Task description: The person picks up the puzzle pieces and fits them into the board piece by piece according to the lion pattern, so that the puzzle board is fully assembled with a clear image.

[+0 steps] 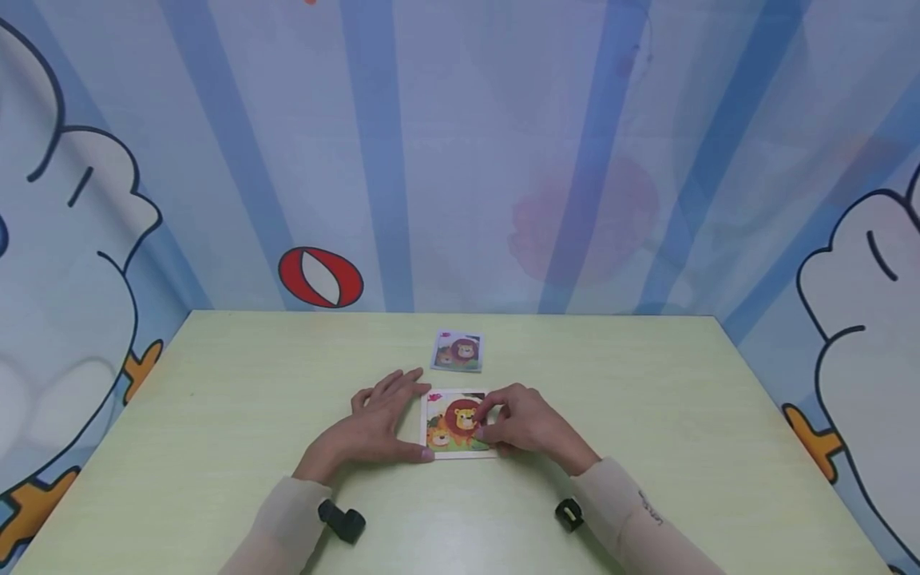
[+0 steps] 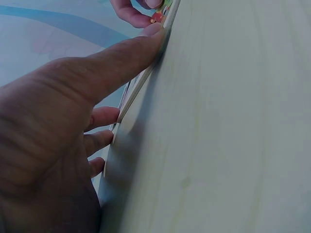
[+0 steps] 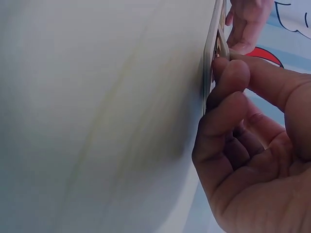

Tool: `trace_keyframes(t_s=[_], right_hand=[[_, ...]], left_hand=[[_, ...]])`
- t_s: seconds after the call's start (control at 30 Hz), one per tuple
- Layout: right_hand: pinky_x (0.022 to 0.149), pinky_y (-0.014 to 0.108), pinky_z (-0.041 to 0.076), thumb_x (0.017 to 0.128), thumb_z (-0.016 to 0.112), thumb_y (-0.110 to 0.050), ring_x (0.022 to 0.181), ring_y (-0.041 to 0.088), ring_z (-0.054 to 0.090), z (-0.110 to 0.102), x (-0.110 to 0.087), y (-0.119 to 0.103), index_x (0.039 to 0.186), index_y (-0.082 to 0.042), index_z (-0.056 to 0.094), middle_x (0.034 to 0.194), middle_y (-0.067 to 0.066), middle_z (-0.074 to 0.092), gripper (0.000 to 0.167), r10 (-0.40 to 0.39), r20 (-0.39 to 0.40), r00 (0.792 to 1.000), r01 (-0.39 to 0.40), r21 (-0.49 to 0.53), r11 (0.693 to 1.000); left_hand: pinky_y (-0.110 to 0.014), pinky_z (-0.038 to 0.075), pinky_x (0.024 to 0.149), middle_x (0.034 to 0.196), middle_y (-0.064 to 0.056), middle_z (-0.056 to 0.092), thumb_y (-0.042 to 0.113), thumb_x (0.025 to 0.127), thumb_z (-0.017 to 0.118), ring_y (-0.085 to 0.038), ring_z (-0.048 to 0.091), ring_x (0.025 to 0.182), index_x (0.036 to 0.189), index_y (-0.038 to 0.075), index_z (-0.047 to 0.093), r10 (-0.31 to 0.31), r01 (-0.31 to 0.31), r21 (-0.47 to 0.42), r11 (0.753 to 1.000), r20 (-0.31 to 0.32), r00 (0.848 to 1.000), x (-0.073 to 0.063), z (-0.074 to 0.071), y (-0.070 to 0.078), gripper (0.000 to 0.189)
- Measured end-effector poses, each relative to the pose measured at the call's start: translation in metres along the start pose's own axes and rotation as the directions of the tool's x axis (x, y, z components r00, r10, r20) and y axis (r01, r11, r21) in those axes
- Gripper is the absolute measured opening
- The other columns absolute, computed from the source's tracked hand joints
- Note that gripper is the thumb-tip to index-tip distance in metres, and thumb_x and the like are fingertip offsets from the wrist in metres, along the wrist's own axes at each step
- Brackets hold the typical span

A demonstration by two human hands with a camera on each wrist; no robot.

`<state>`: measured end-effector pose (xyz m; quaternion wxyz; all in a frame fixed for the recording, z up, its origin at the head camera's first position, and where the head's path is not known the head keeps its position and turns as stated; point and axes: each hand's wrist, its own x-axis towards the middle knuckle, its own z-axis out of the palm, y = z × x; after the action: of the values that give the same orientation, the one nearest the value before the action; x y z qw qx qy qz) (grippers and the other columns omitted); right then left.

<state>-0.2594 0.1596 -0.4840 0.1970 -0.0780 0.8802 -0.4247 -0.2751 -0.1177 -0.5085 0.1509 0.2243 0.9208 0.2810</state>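
A square puzzle board (image 1: 424, 423) with a white frame and a lion picture lies flat on the table. My left hand (image 1: 377, 427) is spread at its left side, thumb at the near corner and fingertips by the far one. In the left wrist view the thumb (image 2: 116, 58) touches the board's edge. Over the picture's right part, my right hand (image 1: 525, 419) pinches a thin puzzle piece (image 3: 222, 46) between thumb and forefinger, tilted against the board. That hand covers most of the piece and the board's right edge.
Behind the board lies a smaller card (image 1: 457, 351) with the same lion picture. The pale table (image 1: 611, 359) ends at a blue striped backdrop (image 1: 460, 160) with cartoon figures at both sides. Each wrist carries a small black device (image 1: 343, 523).
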Motion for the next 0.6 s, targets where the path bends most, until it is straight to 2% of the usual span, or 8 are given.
trace_keyframes(t_s=[0.3, 0.6], right_hand=[[0.052, 0.023, 0.044, 0.094, 0.083, -0.015, 0.05, 0.013, 0.056, 0.0017, -0.0009, -0.0009, 0.101, -0.012, 0.07, 0.064, 0.0, 0.062, 0.016, 0.009, 0.0, 1.0, -0.009, -0.035, 0.999], [0.052, 0.024, 0.046, 0.094, 0.084, -0.016, 0.052, 0.013, 0.056, 0.0017, -0.0004, -0.0004, 0.099, -0.012, 0.069, 0.066, 0.001, 0.064, 0.016, -0.005, -0.013, 1.0, 0.005, -0.047, 0.999]], left_hand=[[-0.073, 0.01, 0.13, 0.183, -0.002, 0.019, 0.053, 0.08, 0.091, -0.035, 0.007, 0.171, 0.164, 0.021, 0.042, 0.005, -0.005, -0.003, 1.0, -0.006, 1.0, 0.0009, 0.0013, 0.0001, 0.102], [-0.072, 0.011, 0.13, 0.183, -0.001, 0.019, 0.053, 0.081, 0.091, -0.035, 0.007, 0.171, 0.164, 0.021, 0.042, 0.0, 0.0, 0.006, 1.0, -0.004, 1.0, 0.0007, 0.0011, -0.0001, 0.101]])
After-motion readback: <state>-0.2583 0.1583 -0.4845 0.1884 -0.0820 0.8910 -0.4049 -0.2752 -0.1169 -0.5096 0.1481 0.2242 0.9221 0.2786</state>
